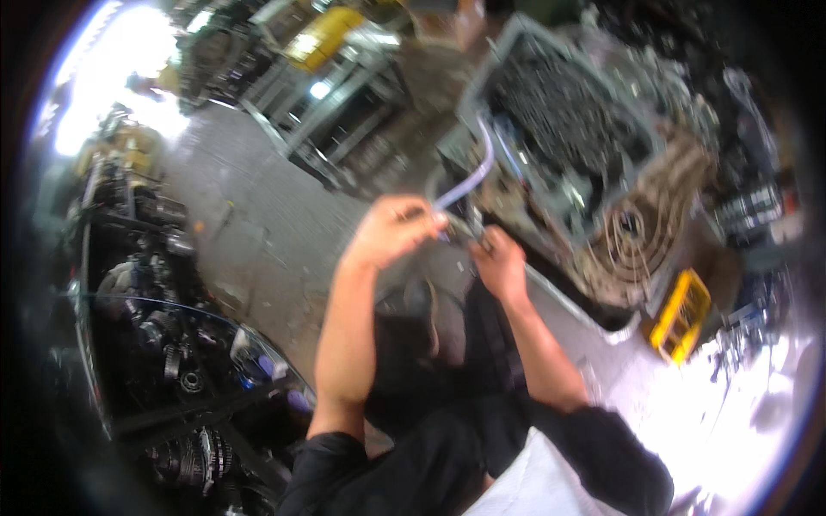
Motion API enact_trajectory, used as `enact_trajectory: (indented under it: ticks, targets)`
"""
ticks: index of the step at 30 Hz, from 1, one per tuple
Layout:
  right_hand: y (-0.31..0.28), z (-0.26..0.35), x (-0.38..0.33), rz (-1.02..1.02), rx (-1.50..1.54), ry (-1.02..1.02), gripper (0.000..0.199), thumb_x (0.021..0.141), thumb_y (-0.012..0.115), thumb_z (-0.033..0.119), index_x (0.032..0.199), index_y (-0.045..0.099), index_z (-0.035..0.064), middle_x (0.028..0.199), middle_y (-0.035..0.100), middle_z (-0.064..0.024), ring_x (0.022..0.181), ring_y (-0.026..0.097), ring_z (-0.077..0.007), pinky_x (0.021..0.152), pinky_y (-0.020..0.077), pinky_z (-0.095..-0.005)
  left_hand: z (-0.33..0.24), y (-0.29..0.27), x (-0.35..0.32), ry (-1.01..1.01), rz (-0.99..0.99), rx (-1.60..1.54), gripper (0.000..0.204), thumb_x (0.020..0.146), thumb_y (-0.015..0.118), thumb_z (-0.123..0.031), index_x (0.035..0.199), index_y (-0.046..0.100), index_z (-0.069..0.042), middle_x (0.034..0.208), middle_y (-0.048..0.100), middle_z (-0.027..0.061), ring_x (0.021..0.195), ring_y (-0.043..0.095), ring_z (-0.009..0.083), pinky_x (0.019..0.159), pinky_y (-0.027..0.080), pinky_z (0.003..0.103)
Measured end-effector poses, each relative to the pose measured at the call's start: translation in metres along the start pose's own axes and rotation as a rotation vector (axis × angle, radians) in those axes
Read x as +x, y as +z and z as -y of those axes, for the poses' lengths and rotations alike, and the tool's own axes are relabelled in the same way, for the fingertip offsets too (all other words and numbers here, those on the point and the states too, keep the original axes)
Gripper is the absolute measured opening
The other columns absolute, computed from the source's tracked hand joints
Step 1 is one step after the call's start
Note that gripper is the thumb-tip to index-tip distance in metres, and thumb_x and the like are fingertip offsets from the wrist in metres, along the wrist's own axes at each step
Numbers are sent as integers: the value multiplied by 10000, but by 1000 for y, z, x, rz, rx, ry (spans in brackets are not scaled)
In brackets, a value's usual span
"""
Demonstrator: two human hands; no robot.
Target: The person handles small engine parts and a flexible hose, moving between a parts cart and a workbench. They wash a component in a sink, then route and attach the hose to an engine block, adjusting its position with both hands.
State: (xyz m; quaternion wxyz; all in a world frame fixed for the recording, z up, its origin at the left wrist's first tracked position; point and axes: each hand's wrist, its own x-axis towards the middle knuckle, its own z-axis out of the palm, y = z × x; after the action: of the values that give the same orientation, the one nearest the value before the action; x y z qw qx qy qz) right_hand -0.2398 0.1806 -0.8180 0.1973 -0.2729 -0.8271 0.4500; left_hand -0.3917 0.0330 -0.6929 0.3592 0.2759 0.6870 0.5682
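Note:
My left hand [396, 232] is closed, its thumb and fingertips pinched at the lower end of a pale purple hose [483, 163]. From there the hose curves up to the near-left corner of a large grey basin [475, 99] with dark contents. My right hand [501, 261] is closed too, with bent fingers around the other end of a small greyish part [462, 227] that spans the gap between my hands. Blur and fingers hide that part's exact shape. Both hands are in front of my body, just left of the basin.
A brown ribbed metal casting [680, 185] lies against the basin's right side, with a yellow crate [680, 316] below it. A metal cart [301, 125] bearing a yellow container [323, 39] stands at the far left. Racks with gears [206, 456] fill the near left.

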Motion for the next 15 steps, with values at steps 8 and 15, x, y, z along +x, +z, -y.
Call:
enact_trajectory:
  ticks: [8,15]
  targets:
    - [-21,13,0,-40,380,57,229,897,664,12,1119,619,-13,734,613,-33,561,543,-101,528,442,-272,5,-7,8,68,166,-757,275,996,614,-190,789,566,-15,570,437,-9,409,329,48,388,261,232]
    - [-52,63,-19,70,543,-103,466,853,706,-41,1295,567,3,985,643,0,609,436,4,527,362,-162,3,-10,13,128,266,-970,341,1032,536,-208,750,513,-17,602,415,-6,404,311,52,349,262,215]
